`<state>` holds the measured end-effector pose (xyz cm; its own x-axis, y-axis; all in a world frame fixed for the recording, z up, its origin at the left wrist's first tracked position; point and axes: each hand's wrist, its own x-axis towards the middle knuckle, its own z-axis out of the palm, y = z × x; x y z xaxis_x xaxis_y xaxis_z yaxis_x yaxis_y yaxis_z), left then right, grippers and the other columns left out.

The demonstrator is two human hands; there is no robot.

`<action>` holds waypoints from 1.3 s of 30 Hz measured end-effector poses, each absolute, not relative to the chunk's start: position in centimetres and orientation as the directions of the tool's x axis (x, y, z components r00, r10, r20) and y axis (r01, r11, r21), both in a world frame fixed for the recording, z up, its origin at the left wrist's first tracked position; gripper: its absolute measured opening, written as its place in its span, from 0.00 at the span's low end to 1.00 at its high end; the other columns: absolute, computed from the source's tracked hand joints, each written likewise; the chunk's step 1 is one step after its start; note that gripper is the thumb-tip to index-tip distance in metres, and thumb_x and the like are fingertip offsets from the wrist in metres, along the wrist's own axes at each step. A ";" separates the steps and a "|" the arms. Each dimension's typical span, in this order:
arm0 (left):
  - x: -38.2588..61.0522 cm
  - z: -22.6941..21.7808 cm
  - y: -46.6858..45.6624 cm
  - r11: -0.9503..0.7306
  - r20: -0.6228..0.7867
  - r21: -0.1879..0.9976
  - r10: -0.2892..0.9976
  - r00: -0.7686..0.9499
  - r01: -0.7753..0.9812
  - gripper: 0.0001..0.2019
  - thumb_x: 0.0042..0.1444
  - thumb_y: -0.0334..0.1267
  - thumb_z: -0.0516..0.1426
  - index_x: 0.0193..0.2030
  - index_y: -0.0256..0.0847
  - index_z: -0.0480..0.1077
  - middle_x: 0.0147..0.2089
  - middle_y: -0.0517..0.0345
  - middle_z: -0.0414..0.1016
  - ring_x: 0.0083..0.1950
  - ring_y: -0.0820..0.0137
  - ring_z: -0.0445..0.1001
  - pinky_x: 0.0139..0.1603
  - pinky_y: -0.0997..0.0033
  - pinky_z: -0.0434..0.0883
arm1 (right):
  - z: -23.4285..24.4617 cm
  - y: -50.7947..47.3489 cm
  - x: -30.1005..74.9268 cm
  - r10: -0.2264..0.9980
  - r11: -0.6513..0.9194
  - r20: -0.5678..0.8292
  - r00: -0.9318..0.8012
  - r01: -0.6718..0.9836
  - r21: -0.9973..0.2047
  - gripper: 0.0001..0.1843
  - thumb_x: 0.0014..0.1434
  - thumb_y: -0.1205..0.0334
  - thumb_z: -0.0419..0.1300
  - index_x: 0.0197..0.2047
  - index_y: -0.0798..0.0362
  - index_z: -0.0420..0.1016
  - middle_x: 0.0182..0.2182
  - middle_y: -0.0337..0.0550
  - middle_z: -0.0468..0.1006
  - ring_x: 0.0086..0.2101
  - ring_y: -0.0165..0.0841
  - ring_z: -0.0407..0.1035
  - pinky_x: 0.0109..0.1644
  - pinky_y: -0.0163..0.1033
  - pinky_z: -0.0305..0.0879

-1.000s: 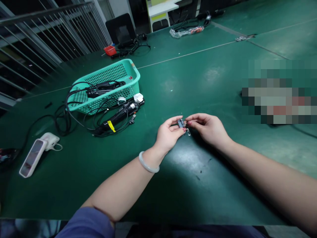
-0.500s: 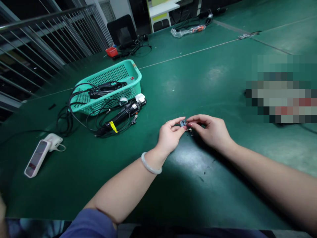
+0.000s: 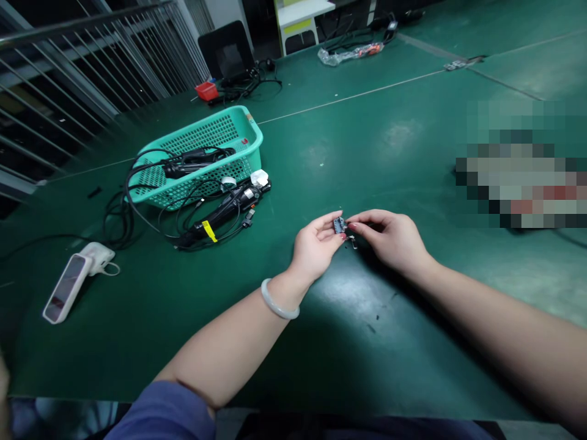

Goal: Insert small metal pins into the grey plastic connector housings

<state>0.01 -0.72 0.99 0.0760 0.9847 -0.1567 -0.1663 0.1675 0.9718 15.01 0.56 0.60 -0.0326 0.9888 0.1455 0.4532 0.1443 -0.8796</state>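
Between the thumb and fingers of my left hand (image 3: pixel 314 247) is a small blue-grey block with dark slots (image 3: pixel 339 225), possibly an electrical part. A pale bangle (image 3: pixel 279 304) circles my left wrist. My right hand (image 3: pixel 394 238) is pinched at the block's right side; whether a tiny piece sits between its fingertips is too small to tell. Just below the fingertips, a small metallic piece (image 3: pixel 353 242) shows near the green table (image 3: pixel 367 366). Both hands are close together over the table.
A turquoise basket (image 3: pixel 254 146) with black cabled tools stands at the left. Beside it lies a black tool with a yellow tag (image 3: pixel 210 231). A white handheld device (image 3: pixel 68 287) lies further left. A blurred-out object (image 3: pixel 523 177) sits at right.
My right fingertips have shifted slightly, and more of the small block shows between my hands. The view has moved a little; the rest looks the same.
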 end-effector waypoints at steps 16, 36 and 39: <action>-0.1 0.8 -0.7 0.168 -0.153 0.970 0.983 0.096 -0.173 0.22 0.48 0.24 0.61 0.52 0.35 0.73 0.49 0.46 0.79 0.49 0.67 0.78 0.60 0.59 0.69 | 0.9 0.6 14.7 0.997 0.077 0.080 -0.011 0.434 -0.898 0.09 0.52 0.58 0.61 0.34 0.51 0.81 0.34 0.43 0.83 0.35 0.38 0.76 0.44 0.43 0.69; -0.3 0.5 -0.5 0.167 -0.150 0.958 0.985 0.088 -0.234 0.21 0.45 0.26 0.63 0.49 0.39 0.74 0.37 0.57 0.77 0.37 0.75 0.77 0.52 0.63 0.72 | 0.8 0.8 14.9 0.997 0.066 0.053 -0.047 0.370 -0.927 0.09 0.51 0.56 0.62 0.32 0.50 0.80 0.33 0.42 0.83 0.34 0.38 0.76 0.42 0.42 0.70; -0.3 0.4 -0.4 0.185 -0.166 0.954 0.981 0.098 -0.235 0.18 0.44 0.29 0.65 0.44 0.36 0.76 0.37 0.55 0.78 0.36 0.74 0.76 0.51 0.62 0.72 | 0.9 0.8 14.9 0.997 0.054 0.034 -0.068 0.322 -0.945 0.09 0.51 0.55 0.62 0.31 0.50 0.80 0.32 0.42 0.83 0.33 0.38 0.76 0.41 0.41 0.70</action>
<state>-0.30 -0.41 0.44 0.0981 0.9812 -0.1662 -0.2352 0.1851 0.9541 14.91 0.84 0.95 -0.0680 0.9971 0.0339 0.3224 0.0542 -0.9450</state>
